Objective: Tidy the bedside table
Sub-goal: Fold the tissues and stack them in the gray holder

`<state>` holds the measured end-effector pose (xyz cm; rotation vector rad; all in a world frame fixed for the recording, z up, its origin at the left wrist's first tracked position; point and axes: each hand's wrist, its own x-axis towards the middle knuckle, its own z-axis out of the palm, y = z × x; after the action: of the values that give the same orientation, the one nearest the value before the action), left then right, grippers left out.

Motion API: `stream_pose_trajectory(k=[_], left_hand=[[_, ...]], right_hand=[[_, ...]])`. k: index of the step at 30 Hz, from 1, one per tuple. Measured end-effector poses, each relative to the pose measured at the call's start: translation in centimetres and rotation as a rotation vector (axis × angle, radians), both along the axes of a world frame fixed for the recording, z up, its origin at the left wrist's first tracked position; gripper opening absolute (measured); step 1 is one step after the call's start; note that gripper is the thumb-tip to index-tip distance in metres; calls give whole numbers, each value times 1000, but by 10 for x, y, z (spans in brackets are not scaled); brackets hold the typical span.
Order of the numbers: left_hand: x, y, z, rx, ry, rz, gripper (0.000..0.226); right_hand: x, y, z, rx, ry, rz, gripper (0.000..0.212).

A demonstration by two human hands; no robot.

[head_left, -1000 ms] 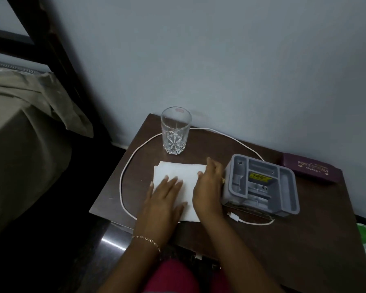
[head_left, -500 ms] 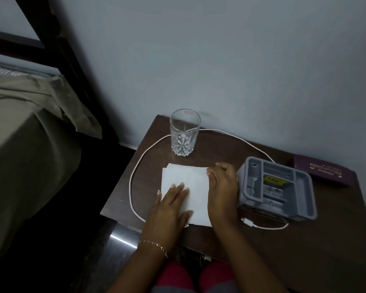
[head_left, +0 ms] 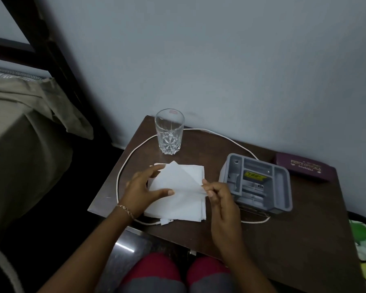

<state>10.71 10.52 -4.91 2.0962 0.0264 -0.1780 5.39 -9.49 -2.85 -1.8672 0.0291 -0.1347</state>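
— Where are the napkins (head_left: 178, 205)?
— Stacked on the dark table (head_left: 294, 240), between both hands. The top sheet (head_left: 178, 180) is lifted into a diagonal fold. The right hand (head_left: 220, 199), at the stack's 3 o'clock, pinches its edge. The left hand (head_left: 142, 190), at 9 o'clock, is spread wide, thumb on the sheet.
— And around them?
— A glass (head_left: 169, 132) at 12 o'clock, a grey box (head_left: 260, 185) at 3, and a purple case (head_left: 304, 169) beyond it by the wall (head_left: 220, 60). A white cable (head_left: 123, 172) loops round the stack. A bed (head_left: 19, 134) lies at 9 o'clock.
— Inside the box?
— Compartments and a yellow label (head_left: 254, 176); more I cannot tell.
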Motion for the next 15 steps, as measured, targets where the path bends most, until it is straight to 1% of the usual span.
stream_pose_trajectory(k=[3,4,5,8,9,11,15], left_hand=[[9,-13,17,-148,145,-20,40],[14,-15,21,-150,187,-7,32],[17,-17,25,-150,227,18,30],[26,-16,24,-116,291,134,46],[27,-15,25,-124,294,166,45],[26,-15,28,-215,334,208,36],[20,-12,27,-497,497,255,21]], right_hand=[[-1,-1,0,-43,8,35,17],[-2,0,0,-50,23,48,20],[-2,2,-1,-46,41,59,25],[-5,3,-2,-41,57,82,41],[-6,3,-1,-62,49,83,44],[-9,1,1,-99,41,86,48],[-18,-3,5,-146,84,67,49]])
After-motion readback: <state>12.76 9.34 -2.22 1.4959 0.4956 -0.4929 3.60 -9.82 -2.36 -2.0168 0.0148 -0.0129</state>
